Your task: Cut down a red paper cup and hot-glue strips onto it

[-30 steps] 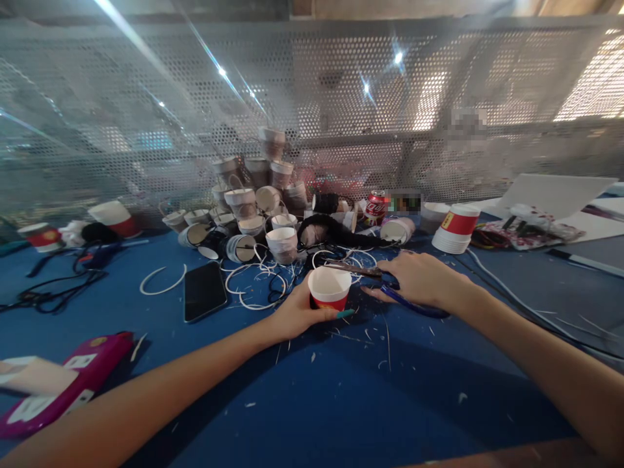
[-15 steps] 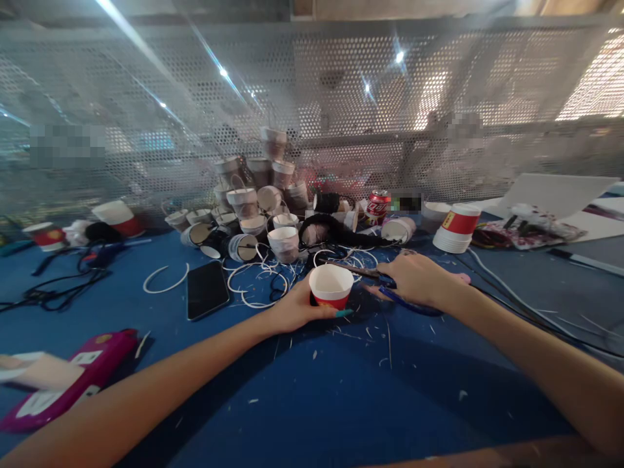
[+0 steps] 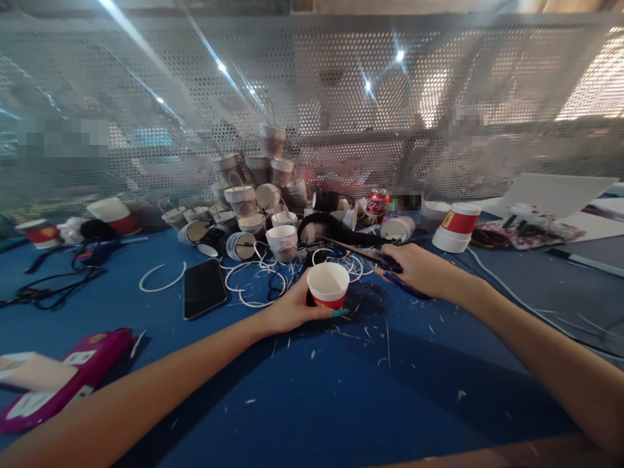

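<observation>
My left hand is wrapped round a red and white paper cup, its open mouth tilted towards me. The thumb with a teal nail lies across the front of the cup. In my right hand is a pair of scissors with dark blue handles. The blades are parted and point left, behind and above the cup, apart from its rim. Cut white paper rings and shreds lie just beyond the cup.
Behind stands a pile of yarn-wrapped cups, with a black phone at left. A red soda can and a stack of paper cups are at right. A magenta case lies front left. Perforated metal panels close off the back.
My right hand has shifted slightly right and up, and the scissor blades have spread apart. The left hand still grips the cup; the whole view has moved slightly.
</observation>
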The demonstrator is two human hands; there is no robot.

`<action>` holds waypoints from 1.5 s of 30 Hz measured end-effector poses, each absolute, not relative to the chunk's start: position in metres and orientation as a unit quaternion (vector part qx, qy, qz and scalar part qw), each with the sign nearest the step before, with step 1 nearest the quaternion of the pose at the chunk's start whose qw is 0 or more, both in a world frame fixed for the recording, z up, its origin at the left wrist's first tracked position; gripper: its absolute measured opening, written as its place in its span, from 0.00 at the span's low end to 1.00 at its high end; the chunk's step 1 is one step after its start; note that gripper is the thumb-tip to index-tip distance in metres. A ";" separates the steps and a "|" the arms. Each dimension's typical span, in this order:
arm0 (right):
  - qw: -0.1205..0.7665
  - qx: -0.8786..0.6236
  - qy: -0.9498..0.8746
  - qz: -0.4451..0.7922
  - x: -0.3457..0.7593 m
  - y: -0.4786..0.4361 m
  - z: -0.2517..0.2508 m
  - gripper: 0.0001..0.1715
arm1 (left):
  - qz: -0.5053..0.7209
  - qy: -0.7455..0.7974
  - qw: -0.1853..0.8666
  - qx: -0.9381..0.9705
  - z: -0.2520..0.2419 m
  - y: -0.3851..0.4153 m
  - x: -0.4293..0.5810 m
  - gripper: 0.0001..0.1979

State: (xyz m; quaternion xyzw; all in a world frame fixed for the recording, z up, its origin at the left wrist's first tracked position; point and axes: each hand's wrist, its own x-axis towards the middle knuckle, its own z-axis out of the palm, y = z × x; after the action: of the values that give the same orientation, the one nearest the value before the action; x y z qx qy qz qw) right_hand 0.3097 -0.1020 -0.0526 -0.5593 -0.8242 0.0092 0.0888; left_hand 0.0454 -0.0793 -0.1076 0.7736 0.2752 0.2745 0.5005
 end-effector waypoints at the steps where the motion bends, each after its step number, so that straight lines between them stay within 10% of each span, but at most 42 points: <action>1: 0.085 -0.561 -0.823 0.010 0.309 -0.103 -0.052 0.19 | 0.282 0.275 0.501 0.771 -0.109 -0.079 0.045 0.37; 45: -0.041 -0.594 -0.802 -0.051 0.289 -0.119 -0.045 0.38 | 0.285 0.272 0.499 0.772 -0.109 -0.079 0.046 0.33</action>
State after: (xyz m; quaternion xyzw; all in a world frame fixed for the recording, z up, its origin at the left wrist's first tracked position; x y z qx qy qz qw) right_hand 0.2890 -0.1192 -0.0455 -0.5936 -0.8021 -0.0510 -0.0415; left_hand 0.0457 -0.0787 -0.1086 0.7721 0.2721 0.2851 0.4985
